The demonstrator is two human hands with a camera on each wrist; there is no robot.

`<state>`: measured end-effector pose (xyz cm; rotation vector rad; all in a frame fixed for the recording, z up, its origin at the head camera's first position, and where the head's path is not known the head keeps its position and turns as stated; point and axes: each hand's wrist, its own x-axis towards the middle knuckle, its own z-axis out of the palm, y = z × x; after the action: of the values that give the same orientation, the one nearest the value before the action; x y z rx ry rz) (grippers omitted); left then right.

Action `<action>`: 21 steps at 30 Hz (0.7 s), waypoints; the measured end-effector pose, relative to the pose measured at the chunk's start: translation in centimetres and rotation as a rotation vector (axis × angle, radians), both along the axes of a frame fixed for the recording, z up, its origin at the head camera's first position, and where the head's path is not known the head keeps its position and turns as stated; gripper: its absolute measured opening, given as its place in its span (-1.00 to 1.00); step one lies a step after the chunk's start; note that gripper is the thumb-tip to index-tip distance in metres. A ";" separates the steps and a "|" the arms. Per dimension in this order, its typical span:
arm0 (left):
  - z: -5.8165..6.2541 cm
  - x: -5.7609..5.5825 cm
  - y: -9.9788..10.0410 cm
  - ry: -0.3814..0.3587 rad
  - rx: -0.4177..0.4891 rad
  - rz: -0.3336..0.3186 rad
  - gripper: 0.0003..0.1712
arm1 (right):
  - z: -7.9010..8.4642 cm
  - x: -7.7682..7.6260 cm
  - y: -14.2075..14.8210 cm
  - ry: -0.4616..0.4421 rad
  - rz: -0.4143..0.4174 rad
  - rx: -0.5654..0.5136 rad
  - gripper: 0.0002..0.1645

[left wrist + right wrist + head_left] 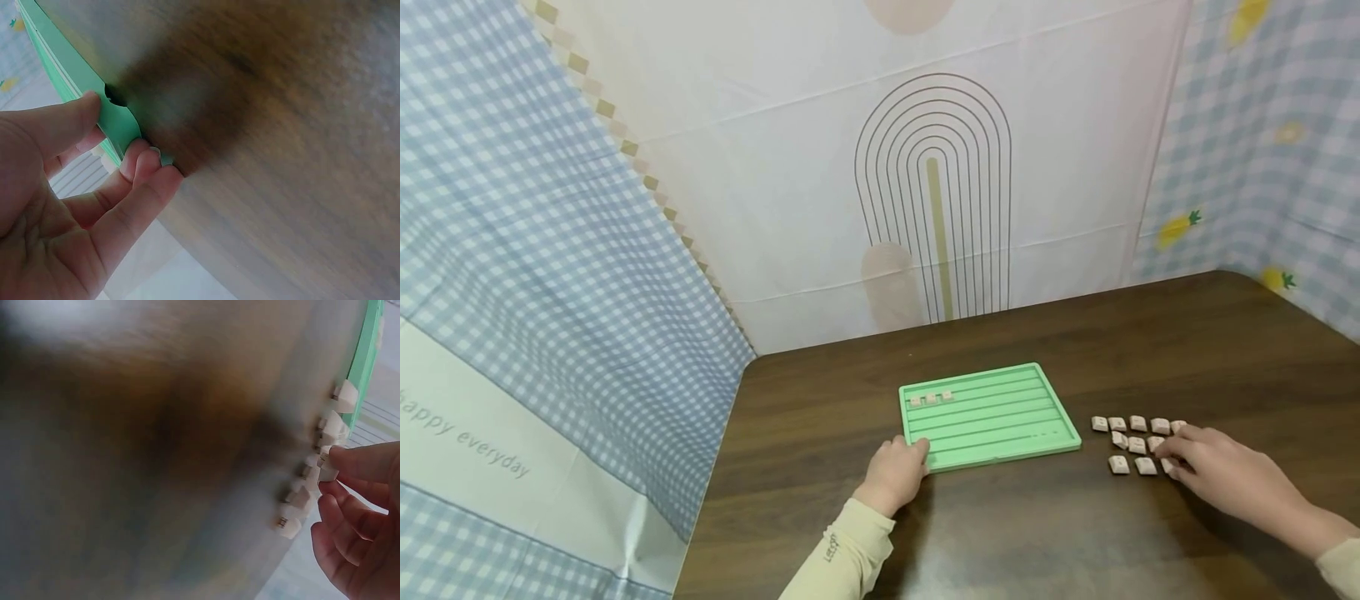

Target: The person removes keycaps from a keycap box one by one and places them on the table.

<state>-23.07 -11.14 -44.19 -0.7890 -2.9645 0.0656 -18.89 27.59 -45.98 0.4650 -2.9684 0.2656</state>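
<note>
A light green ribbed tray (1000, 419) lies on the table in the head view. My left hand (895, 473) grips its near left corner, thumb on one side and fingers curled at the other in the left wrist view. Three cream keycaps (931, 398) sit in a row at the tray's far left. To the right of the tray, several loose keycaps (1137, 445) lie in rough rows. Over their right end is my right hand (1228, 471), covering some of them. In the right wrist view its thumb and forefinger pinch one keycap (327, 469).
The dark wooden table (1037, 525) ends at the back against a white printed cloth (805, 208). A blue checked curtain (587, 275) hangs along the left side, and another checked cloth (1217, 150) hangs at the right.
</note>
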 end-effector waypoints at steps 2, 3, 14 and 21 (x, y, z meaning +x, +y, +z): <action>0.1 0.0 0.0 0.005 0.001 -0.003 -0.84 | -0.4 0.1 0.1 0.000 -0.001 0.000 -0.82; 0.1 0.0 0.0 0.006 0.000 -0.004 -0.84 | -0.6 0.2 0.1 0.002 -0.002 -0.003 -0.82; 0.1 0.1 0.0 0.007 0.025 -0.011 -0.83 | -0.8 0.2 0.1 -0.007 -0.018 -0.020 -0.78; -0.1 -0.1 0.0 0.007 0.012 -0.016 -0.81 | 1.3 -1.6 -2.3 -0.023 0.001 -0.107 -0.81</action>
<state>-23.21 -11.19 -44.25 -0.8097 -2.9486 0.0490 -20.46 25.29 -44.66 0.4537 -2.9572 0.4306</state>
